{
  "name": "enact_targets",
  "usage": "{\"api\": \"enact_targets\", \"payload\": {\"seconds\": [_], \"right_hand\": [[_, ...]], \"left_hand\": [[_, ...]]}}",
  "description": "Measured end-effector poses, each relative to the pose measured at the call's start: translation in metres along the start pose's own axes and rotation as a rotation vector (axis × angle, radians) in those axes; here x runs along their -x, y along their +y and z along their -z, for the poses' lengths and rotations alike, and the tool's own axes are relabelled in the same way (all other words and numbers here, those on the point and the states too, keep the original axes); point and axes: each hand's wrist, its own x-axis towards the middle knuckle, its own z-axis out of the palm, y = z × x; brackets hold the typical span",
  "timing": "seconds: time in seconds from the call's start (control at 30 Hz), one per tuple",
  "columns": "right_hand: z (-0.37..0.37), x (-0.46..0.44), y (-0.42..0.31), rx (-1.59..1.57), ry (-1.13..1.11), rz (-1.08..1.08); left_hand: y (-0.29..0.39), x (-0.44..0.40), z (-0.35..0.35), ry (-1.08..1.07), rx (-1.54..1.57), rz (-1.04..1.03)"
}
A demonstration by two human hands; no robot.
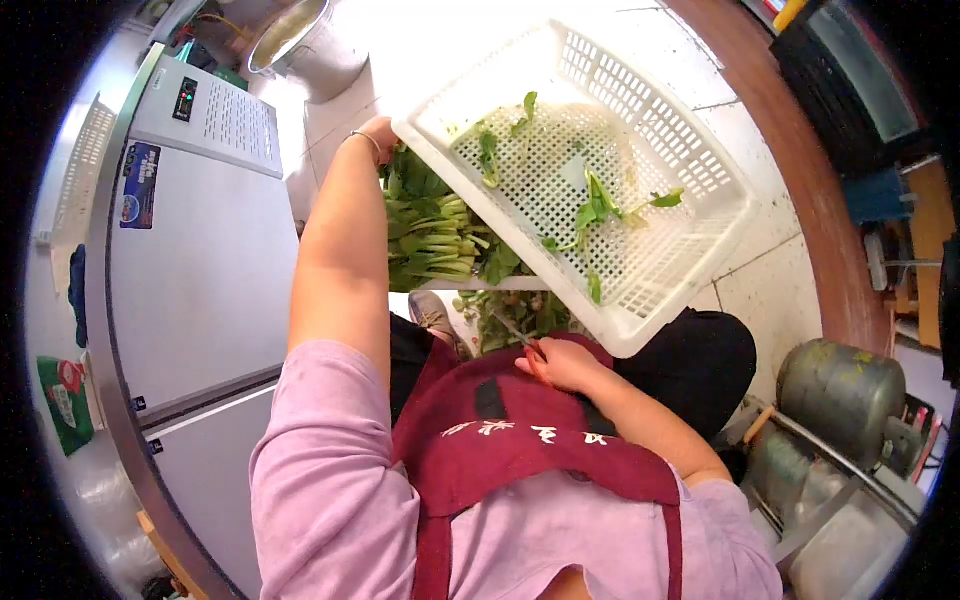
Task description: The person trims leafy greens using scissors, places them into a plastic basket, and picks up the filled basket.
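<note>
My left hand (378, 135), with a bracelet at the wrist, is at the left corner of a white plastic basket (625, 335). It seems to grip the rim there, though the fingers are mostly hidden. The basket sits tilted, a few loose green leaves (597, 205) scattered over its perforated bottom. Below its left side lie bunched leafy greens (430, 240) with pale stalks, partly covered by it. In front of my lap, my right hand (565, 364) is closed round red-handled scissors (536, 362), blades pointing away over more leafy stems (500, 312) lower down.
On the left stands a white chest freezer (210, 270). A metal pot (325, 65) is at the back left on the tiled floor. To the right are a brown wooden edge (800, 220), a greenish metal cylinder (840, 390) and a rack with a metal bar (850, 470).
</note>
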Motion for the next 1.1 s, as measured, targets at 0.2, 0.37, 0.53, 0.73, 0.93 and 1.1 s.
{"api": "enact_targets", "payload": {"seconds": [0.2, 0.37, 0.53, 0.73, 0.93, 1.1], "right_hand": [[0.008, 0.005, -0.008, -0.064, 0.043, 0.044], [-0.003, -0.001, 0.004, -0.019, 0.027, 0.042], [-0.006, 0.003, 0.004, -0.023, 0.066, 0.07], [-0.007, 0.005, 0.003, -0.027, 0.031, 0.049], [-0.003, 0.013, 0.005, -0.079, 0.048, 0.077], [0.0, 0.018, 0.006, -0.063, 0.066, 0.085]], "left_hand": [[-0.014, -0.005, 0.016, -0.191, 0.299, -0.088], [-0.029, -0.064, 0.056, 0.114, 0.371, -0.328], [0.101, 0.08, -0.021, 0.347, -0.083, -0.783], [0.151, 0.148, -0.146, -0.216, -0.545, -0.785], [0.135, 0.102, -0.245, -0.225, -0.93, -0.995], [0.145, 0.123, -0.27, -0.176, -1.108, -0.766]]}}
